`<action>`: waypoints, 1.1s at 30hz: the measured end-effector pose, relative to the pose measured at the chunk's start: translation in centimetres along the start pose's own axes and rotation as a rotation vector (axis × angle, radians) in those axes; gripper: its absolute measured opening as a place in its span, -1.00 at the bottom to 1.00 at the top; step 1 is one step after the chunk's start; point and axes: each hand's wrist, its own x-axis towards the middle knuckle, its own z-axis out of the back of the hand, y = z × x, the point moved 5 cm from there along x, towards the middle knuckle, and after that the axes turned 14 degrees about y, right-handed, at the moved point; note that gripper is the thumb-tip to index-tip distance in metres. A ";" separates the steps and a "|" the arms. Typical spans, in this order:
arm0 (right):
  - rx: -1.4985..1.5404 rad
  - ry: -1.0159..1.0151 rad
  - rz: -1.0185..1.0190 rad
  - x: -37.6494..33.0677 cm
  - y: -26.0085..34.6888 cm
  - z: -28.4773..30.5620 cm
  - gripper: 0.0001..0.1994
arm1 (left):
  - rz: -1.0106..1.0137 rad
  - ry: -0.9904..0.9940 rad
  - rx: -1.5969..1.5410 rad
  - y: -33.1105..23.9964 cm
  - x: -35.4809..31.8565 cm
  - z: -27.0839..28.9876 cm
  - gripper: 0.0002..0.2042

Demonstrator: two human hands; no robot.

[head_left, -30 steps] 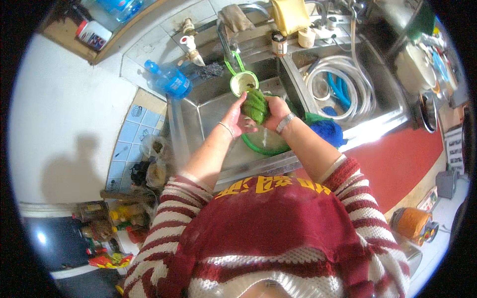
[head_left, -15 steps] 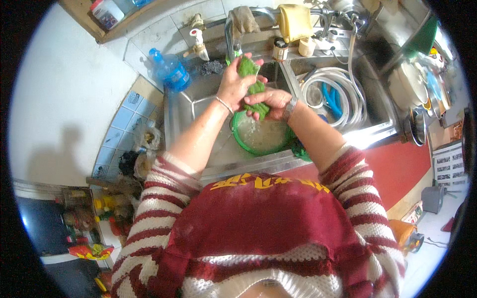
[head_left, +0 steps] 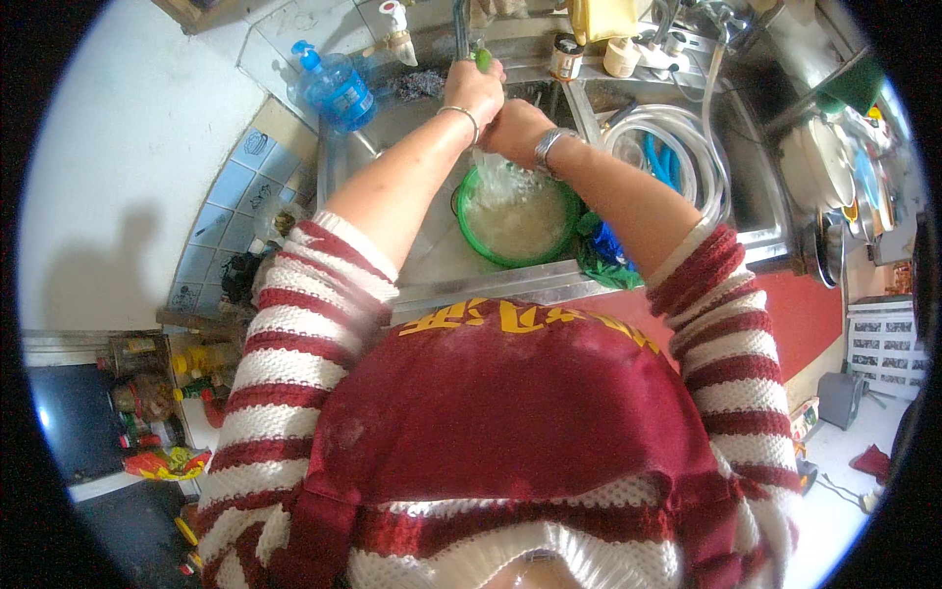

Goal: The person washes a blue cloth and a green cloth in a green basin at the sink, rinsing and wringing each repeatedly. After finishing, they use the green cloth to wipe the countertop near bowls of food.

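Observation:
My left hand (head_left: 475,90) is closed round a bunched green cloth (head_left: 483,60), and only a small tip of it shows above the fist. Right beside it, my right hand (head_left: 517,132) is also closed, its fingers wrapped round the lower part of the cloth, which the hands hide. Water streams down from under my hands into a round green basin (head_left: 473,239) holding cloudy water. The basin stands in the left bowl of a metal sink (head_left: 417,265).
A blue pump bottle (head_left: 340,95) stands at the sink's left corner, near a dark scouring pad (head_left: 419,85). Coiled white hose (head_left: 628,137) lies in the right bowl. Small jars (head_left: 567,59) and a yellow cloth (head_left: 601,18) are at the back; pots (head_left: 819,162) are at right.
Both hands have moved farther away and closed tightly round the green cloth, which was spread more openly between them. The thin drips have become a heavy stream. The view has tilted slightly.

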 end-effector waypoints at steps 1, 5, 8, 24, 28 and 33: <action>-0.045 -0.003 -0.063 0.4 -0.4 -0.6 -0.56 | 0.041 -0.051 0.079 0.5 0.2 -0.2 -0.66; -0.053 -0.056 -0.143 1.1 -2.1 -3.2 -0.61 | 0.203 -0.049 0.086 4.7 1.4 -2.0 -0.56; -0.151 -0.019 -0.132 0.5 -3.0 -5.9 -0.71 | 0.212 0.067 0.127 8.8 1.7 -3.8 -0.52; 1.715 0.140 0.098 -2.8 -6.5 -5.1 -0.56 | -0.054 0.388 -0.011 4.4 -1.9 1.2 -0.41; 1.887 0.114 0.033 -3.4 -7.0 -4.9 -0.57 | -0.243 0.293 0.328 1.3 -2.0 3.6 -0.38; 1.745 0.057 -0.232 -3.2 -10.4 -6.5 -0.59 | -0.327 0.159 0.136 -1.6 -2.6 5.2 -0.41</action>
